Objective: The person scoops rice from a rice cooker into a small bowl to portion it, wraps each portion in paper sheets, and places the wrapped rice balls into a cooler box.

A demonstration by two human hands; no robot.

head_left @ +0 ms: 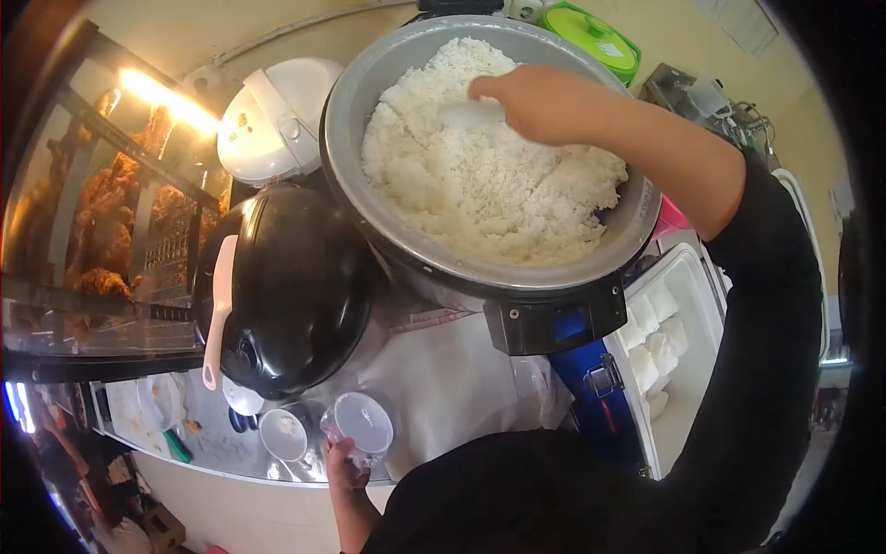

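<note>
Cooked white rice (489, 185) fills a large round metal pot (346, 120). Above the rice my right hand (535, 103) is closed on a whitish, partly see-through scoop (471, 114), whose blade is at the rice surface. My left hand (343, 463), low in the view, grips a clear plastic bag (377, 454) around a white round cup (364, 423). Another white cup (283, 436), with a little rice in it, stands just left of that hand.
A black domed lid (305, 305) bears a pink paddle (220, 309). Fried food fills a lit glass case (111, 222) at left. At right, an open cooler (706, 342) holds several white packets (660, 346). A green-lidded container (591, 42) stands behind the pot.
</note>
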